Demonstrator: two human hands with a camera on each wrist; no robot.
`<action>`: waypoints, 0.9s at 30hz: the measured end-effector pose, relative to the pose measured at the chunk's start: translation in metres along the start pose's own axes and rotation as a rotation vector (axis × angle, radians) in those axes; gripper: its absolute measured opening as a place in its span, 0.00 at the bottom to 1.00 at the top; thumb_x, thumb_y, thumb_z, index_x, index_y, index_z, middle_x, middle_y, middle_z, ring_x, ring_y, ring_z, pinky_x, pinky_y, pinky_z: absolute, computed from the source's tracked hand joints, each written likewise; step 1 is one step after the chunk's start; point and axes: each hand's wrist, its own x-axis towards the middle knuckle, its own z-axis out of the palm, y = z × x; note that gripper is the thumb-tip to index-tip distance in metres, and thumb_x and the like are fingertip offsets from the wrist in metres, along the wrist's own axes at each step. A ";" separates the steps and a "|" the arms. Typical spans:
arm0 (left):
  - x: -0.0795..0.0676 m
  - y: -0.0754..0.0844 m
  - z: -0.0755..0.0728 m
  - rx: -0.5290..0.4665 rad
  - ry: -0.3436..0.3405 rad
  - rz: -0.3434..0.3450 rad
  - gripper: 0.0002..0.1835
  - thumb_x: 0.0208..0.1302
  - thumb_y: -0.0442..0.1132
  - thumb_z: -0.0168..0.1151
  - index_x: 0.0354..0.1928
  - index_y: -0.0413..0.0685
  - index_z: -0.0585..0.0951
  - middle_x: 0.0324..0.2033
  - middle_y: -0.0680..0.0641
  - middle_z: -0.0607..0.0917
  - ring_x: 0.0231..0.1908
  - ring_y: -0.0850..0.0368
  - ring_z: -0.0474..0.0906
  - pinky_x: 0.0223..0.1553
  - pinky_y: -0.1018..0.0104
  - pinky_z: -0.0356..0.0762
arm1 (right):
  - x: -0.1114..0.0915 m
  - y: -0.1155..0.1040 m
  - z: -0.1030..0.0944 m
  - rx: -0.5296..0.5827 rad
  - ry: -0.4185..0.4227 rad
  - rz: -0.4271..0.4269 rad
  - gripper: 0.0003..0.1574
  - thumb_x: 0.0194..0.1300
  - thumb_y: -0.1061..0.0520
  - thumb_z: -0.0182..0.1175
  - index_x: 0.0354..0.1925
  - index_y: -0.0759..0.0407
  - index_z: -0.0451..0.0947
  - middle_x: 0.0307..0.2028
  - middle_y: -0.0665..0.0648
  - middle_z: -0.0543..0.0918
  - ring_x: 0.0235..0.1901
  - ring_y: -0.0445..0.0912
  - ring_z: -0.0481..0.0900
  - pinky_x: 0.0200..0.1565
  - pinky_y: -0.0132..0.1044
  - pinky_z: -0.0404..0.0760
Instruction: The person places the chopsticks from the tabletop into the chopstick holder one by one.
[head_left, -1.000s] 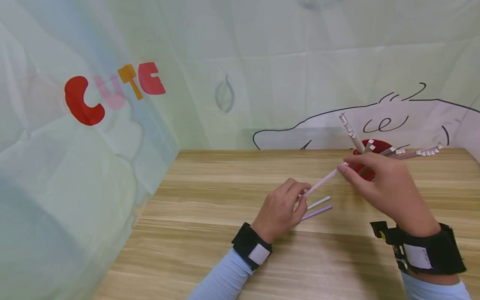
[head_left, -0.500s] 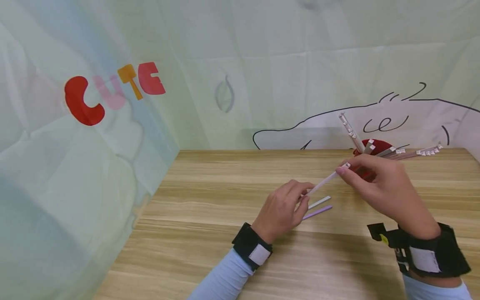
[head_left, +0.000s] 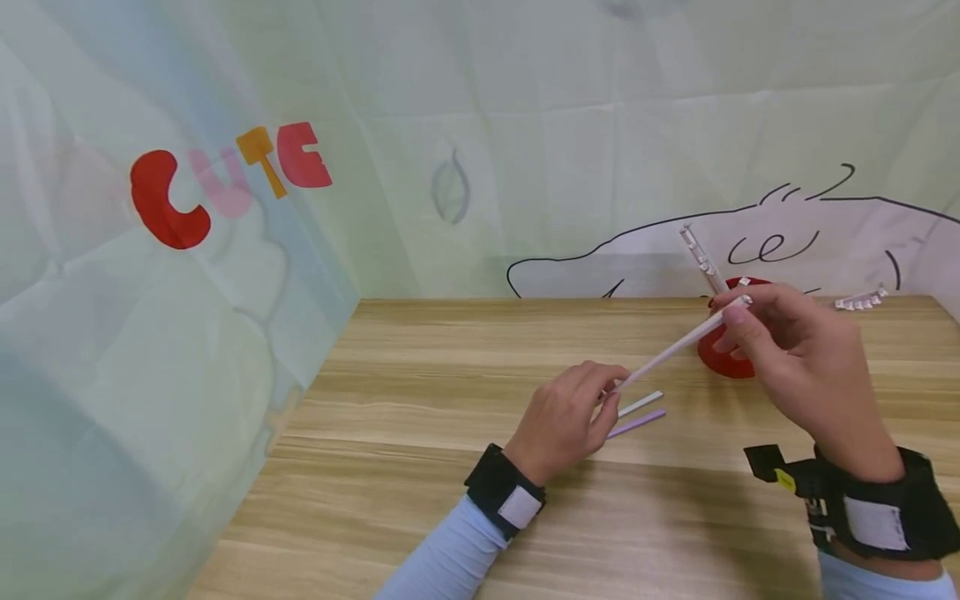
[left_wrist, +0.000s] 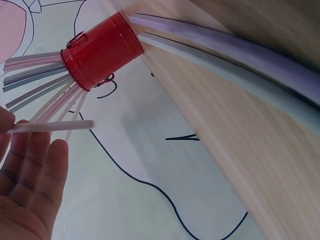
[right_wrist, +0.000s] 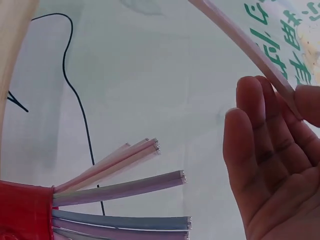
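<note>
A thin pale pink straw-like stick [head_left: 675, 347] slants up to the right between the two hands. The left hand [head_left: 564, 417] pinches its lower end, low over the table. At the upper end the right hand [head_left: 813, 362] holds it between thumb and forefinger, just below a small whitish tip. In the right wrist view the other fingers [right_wrist: 248, 100] of that hand extend loosely away from the stick [right_wrist: 250, 52]. Beside the left hand, a pale bluish stick [head_left: 642, 403] and a purple stick [head_left: 637, 422] lie on the wooden table, their near ends hidden by that hand.
Behind the right hand stands a red bucket [head_left: 722, 360] with small side handles, partly covered. Bundles of similar sticks [left_wrist: 35, 62] in several pale colours fan out of it. A printed cloth backdrop [head_left: 450, 108] rises behind the table [head_left: 420, 350] and along its left side.
The right hand has moved right and slightly up, fingers sliding along so more of the pink stick shows between the hands. More of the red bucket is uncovered. The left hand stays nearly still.
</note>
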 end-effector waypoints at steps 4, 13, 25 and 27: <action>0.000 0.000 0.001 0.007 -0.007 0.003 0.10 0.64 0.39 0.53 0.45 0.47 0.76 0.31 0.55 0.78 0.28 0.69 0.68 0.24 0.81 0.67 | 0.000 -0.004 -0.006 0.082 0.045 -0.016 0.16 0.62 0.69 0.54 0.49 0.64 0.75 0.38 0.55 0.82 0.28 0.44 0.78 0.34 0.22 0.76; -0.002 -0.001 0.002 0.044 -0.034 0.026 0.07 0.63 0.40 0.53 0.40 0.51 0.78 0.30 0.57 0.80 0.28 0.69 0.69 0.22 0.78 0.67 | 0.005 -0.003 -0.017 0.304 0.281 -0.086 0.14 0.68 0.69 0.43 0.49 0.76 0.67 0.39 0.65 0.83 0.29 0.46 0.81 0.32 0.24 0.78; -0.003 -0.001 0.005 0.101 -0.092 0.045 0.04 0.60 0.40 0.54 0.34 0.53 0.78 0.28 0.59 0.79 0.26 0.70 0.68 0.21 0.77 0.67 | 0.005 0.004 -0.025 0.115 0.464 -0.030 0.15 0.71 0.65 0.42 0.52 0.68 0.66 0.37 0.55 0.82 0.22 0.36 0.75 0.32 0.19 0.74; -0.004 -0.002 0.005 0.109 -0.105 0.042 0.04 0.59 0.40 0.54 0.34 0.54 0.78 0.27 0.60 0.79 0.25 0.70 0.67 0.20 0.78 0.65 | 0.004 0.005 -0.024 0.055 0.472 -0.025 0.15 0.71 0.64 0.42 0.54 0.65 0.67 0.38 0.52 0.81 0.23 0.34 0.74 0.34 0.18 0.73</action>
